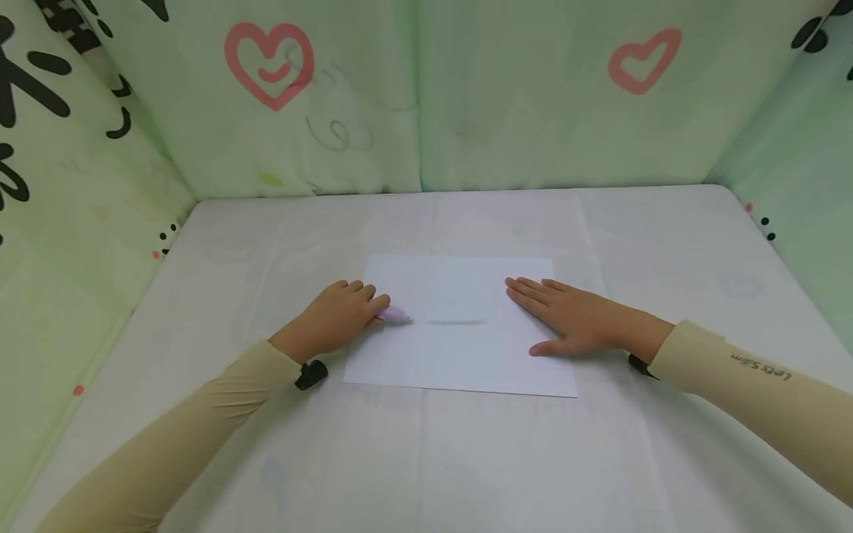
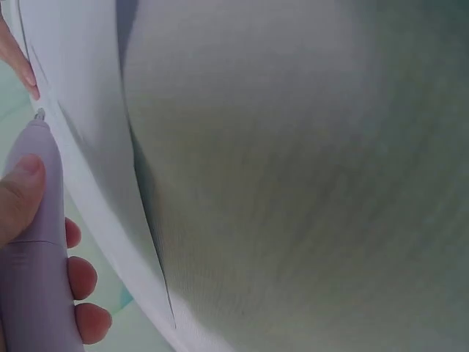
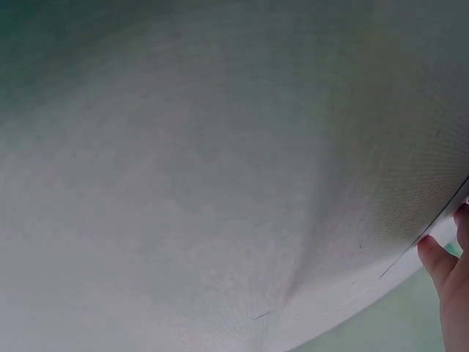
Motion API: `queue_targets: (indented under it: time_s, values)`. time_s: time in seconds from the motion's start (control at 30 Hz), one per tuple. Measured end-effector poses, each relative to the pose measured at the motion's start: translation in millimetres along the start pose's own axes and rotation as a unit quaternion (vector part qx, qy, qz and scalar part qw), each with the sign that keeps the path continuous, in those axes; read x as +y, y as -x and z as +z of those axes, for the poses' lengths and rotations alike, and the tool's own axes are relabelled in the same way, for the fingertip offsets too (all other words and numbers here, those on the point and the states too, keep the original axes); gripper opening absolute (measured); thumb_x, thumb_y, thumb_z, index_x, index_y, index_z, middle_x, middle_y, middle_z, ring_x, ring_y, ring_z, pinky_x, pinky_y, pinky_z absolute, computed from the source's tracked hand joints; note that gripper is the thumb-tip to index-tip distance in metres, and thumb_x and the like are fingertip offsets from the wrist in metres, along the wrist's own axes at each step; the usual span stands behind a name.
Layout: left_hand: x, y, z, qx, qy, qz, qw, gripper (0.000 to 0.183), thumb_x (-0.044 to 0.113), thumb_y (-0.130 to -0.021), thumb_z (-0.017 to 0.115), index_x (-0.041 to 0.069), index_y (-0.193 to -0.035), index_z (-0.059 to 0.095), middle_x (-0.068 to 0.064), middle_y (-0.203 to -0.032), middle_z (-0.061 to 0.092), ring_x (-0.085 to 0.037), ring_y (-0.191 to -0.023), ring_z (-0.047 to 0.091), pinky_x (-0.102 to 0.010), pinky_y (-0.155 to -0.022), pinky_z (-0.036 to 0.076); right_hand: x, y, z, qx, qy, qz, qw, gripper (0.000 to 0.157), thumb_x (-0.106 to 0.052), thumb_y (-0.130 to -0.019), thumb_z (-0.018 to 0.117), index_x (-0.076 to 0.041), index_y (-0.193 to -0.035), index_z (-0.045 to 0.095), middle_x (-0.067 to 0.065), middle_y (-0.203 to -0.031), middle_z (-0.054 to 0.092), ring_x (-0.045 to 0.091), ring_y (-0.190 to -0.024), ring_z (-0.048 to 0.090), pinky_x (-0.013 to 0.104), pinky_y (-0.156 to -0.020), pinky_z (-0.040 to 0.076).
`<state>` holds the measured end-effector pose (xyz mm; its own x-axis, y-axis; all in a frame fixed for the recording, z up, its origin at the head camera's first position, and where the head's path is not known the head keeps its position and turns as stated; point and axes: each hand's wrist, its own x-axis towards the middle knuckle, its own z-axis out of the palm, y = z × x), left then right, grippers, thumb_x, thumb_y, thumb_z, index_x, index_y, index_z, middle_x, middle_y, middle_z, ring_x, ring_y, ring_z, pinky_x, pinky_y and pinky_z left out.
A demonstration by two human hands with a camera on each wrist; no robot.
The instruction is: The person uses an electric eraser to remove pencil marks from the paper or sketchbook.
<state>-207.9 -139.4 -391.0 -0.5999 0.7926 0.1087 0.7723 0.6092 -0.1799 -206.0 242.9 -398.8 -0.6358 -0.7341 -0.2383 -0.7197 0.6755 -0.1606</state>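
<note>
A white sheet of paper (image 1: 460,363) lies in the middle of the table, with a thin grey smudged line (image 1: 457,323) across it. My left hand (image 1: 338,314) grips a thick lavender pen-shaped electric eraser (image 1: 395,315) over the sheet's left side. Its small metal tip points right, just short of the grey line's left end. In the left wrist view, the thumb presses along the eraser's body (image 2: 37,220) and the fingers curl round behind it. My right hand (image 1: 576,318) rests flat on the sheet's right side, fingers straight and thumb spread. Only its thumb and a fingertip show in the right wrist view.
A white cloth covers the table (image 1: 466,466). Green curtains (image 1: 520,118) with red hearts and black marks enclose its back and both sides. A black wrist camera mount (image 1: 311,374) sits under the left wrist.
</note>
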Motion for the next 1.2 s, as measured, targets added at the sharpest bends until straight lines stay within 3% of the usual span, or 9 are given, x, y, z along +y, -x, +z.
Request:
queue_targets:
  time_s: [0.43, 1.2]
  values:
    - [5.8, -7.8, 0.1, -0.013, 0.016, -0.013, 0.9997, 0.018, 0.026, -0.090, 0.062, 0.011, -0.096, 0.055, -0.003, -0.076, 0.057, -0.018, -0.068, 0.054, -0.030, -0.062, 0.045, 1, 0, 0.7, 0.012, 0.005, -0.008, 1.000, 0.090, -0.061, -0.088, 0.048, -0.005, -0.150, 0.014, 0.010, -0.159, 0.012, 0.030, -0.145, 0.017, 0.049, -0.114, 0.018]
    - [9.5, -13.3, 3.4, -0.016, 0.004, -0.006, 0.9998, 0.019, 0.028, -0.090, 0.063, 0.011, -0.093, 0.055, -0.002, -0.075, 0.058, -0.018, -0.067, 0.055, -0.029, -0.059, 0.041, -2, 0, -3.8, -0.006, 0.001, 0.003, 1.000, 0.091, -0.059, -0.088, 0.051, -0.004, -0.150, 0.013, 0.010, -0.159, 0.010, 0.029, -0.146, 0.015, 0.049, -0.115, 0.016]
